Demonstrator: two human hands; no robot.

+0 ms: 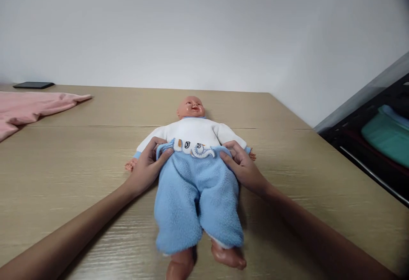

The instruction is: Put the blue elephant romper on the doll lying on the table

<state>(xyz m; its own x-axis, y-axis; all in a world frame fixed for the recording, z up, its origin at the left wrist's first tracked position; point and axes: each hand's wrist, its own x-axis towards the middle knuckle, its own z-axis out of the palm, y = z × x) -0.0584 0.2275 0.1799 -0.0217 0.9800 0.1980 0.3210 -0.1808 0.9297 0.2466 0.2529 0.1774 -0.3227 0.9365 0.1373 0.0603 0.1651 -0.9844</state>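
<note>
A baby doll (191,108) lies on its back on the wooden table, head toward the wall and feet toward me. It wears a white top (200,128) with blue cuffs and fuzzy blue pants (191,186). At the waist, an embroidered face with eyes shows on the cloth. My left hand (150,160) pinches the waistband at the doll's side, thumb on top. On the opposite side, my right hand (241,163) grips the same waistband between thumb and fingers. Both bare feet stick out of the pant legs.
Pink cloth (35,107) lies on the table (105,156) at the left, with a dark flat device (33,85) behind it. A white wall (159,33) rises at the far edge. Beyond the right edge, a dark rack holds green folded cloth (388,135).
</note>
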